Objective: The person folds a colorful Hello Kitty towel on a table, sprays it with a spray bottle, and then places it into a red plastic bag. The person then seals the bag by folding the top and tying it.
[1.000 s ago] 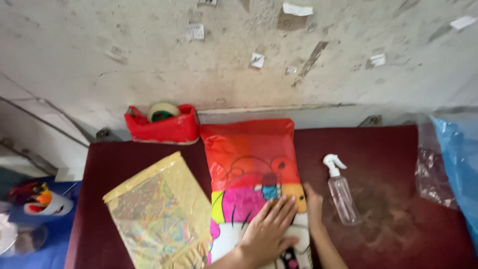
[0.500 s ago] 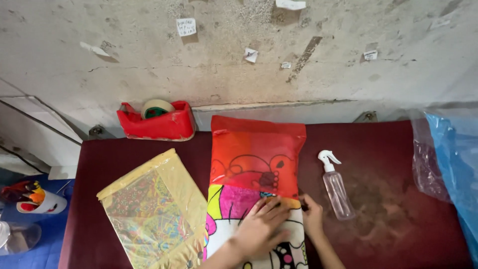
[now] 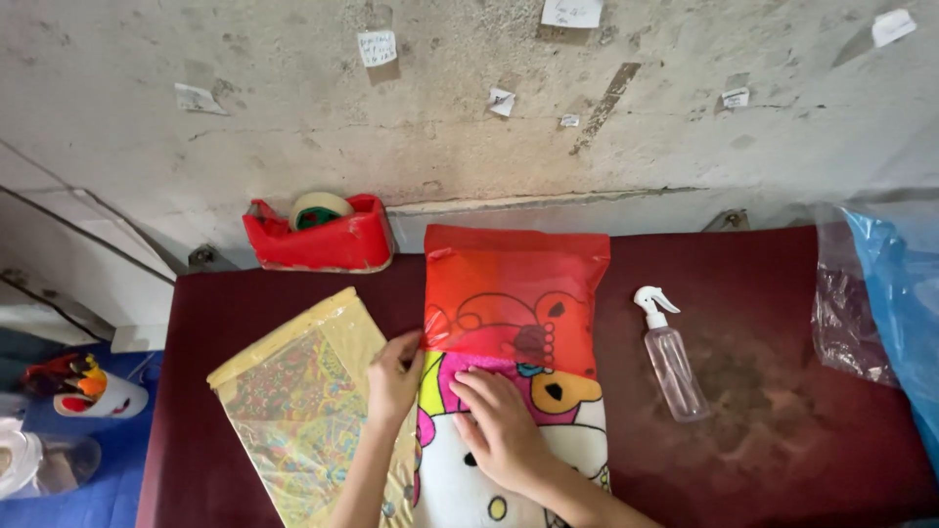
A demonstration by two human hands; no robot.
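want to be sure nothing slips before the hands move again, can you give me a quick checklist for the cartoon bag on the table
1. Left hand at the left edge of the cartoon bag, by the red flap line: ok.
2. Right hand flat on the bag's printed front: ok.
3. Bag lying flat on the maroon table, top end toward the wall: ok.
4. Yellow packet clear of the bag: not ok, it lies against the bag's left edge under the left forearm.
5. Spray bottle clear: ok, lying apart to the right.
6. Red tape dispenser clear: ok, back by the wall.
7. Flap sealed: cannot tell.
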